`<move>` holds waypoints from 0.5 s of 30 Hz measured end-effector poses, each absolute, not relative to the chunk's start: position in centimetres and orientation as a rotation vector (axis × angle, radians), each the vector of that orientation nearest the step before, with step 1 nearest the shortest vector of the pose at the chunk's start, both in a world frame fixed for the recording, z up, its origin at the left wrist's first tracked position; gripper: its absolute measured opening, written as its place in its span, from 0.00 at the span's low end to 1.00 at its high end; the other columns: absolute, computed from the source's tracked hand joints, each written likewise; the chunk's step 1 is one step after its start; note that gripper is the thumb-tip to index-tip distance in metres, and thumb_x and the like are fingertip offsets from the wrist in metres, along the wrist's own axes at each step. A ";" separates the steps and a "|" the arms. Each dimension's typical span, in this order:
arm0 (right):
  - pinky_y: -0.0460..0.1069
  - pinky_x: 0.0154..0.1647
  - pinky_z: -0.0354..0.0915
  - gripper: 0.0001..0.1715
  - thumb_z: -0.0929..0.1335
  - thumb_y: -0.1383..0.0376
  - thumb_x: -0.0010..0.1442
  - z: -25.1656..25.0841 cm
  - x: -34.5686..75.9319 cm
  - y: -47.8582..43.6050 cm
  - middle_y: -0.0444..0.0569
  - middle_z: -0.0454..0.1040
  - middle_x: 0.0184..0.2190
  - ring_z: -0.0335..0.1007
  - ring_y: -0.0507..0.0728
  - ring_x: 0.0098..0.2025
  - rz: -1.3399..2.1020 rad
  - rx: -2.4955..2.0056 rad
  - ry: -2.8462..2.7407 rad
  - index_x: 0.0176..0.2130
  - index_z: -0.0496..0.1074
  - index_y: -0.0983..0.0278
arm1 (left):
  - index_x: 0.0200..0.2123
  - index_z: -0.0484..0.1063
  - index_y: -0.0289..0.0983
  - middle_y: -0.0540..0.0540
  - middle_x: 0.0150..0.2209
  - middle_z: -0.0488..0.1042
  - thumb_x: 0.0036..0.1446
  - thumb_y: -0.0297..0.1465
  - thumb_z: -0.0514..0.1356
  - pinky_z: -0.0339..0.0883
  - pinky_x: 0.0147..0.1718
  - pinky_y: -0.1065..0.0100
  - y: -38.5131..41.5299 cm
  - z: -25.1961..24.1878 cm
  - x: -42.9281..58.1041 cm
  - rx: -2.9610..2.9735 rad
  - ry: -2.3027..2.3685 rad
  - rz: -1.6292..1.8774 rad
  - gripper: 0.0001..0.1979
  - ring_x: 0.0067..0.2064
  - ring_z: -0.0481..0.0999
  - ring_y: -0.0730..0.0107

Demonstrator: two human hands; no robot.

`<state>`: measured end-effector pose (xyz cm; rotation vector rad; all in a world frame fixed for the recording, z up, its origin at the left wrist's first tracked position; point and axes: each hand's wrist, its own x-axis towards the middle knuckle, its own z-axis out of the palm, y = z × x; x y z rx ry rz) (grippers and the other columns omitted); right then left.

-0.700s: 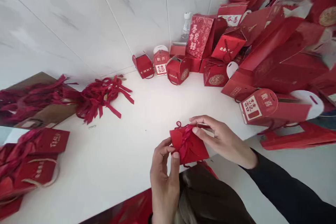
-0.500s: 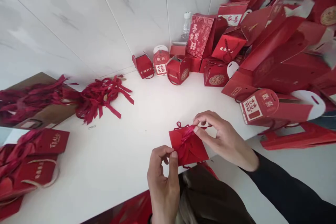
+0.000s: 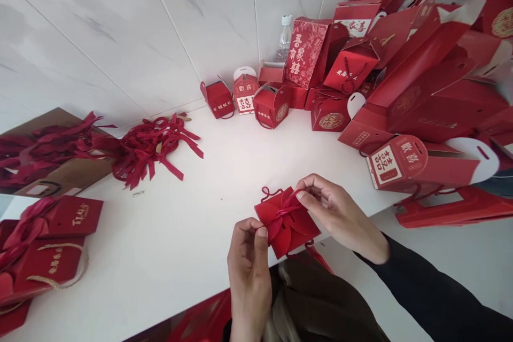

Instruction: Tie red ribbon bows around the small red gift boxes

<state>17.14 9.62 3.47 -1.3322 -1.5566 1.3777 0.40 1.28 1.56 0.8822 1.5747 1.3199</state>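
Observation:
A red gift box (image 3: 294, 235) with petal-like folded flaps rests at the front edge of the white table (image 3: 192, 246). Across its top runs a dark-red ribbon (image 3: 284, 212), gathered at the middle. My left hand (image 3: 251, 262) pinches one end of the ribbon between thumb and forefinger at the box's left side. At the upper right corner, my right hand (image 3: 334, 211) pinches the other end. Red cord loops show at the box's back and front edges.
Several red gift boxes (image 3: 270, 107) stand along the tiled wall, with a large heap at the right. A clear bottle (image 3: 284, 40) is behind them. To the left are a pile of ribbons (image 3: 152, 144), a brown carton (image 3: 86, 171) of ribbons, and finished-looking red boxes (image 3: 60, 254).
The ribbon has been drawn out straighter between my hands, its middle now narrow and gathered. The box has turned slightly, and its flaps show more plainly.

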 end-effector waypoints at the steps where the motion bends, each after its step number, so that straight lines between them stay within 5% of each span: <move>1: 0.49 0.36 0.61 0.10 0.65 0.56 0.68 3.4 17.1 9.5 0.42 0.71 0.31 0.65 0.54 0.34 1.378 -1.333 -1.547 0.38 0.69 0.59 | 0.38 0.70 0.40 0.50 0.33 0.70 0.64 0.44 0.60 0.65 0.33 0.75 1.3 1.5 0.4 0.837 1.538 1.328 0.13 0.34 0.67 0.73; 15: 0.48 0.29 0.56 0.10 0.65 0.54 0.68 3.0 17.4 9.0 0.41 0.64 0.29 0.58 0.54 0.30 1.512 -1.332 -1.464 0.39 0.68 0.58 | 0.41 0.71 0.40 0.48 0.38 0.70 0.60 0.37 0.65 0.65 0.37 0.73 1.3 1.3 -0.7 0.517 1.258 1.416 0.10 0.38 0.68 0.72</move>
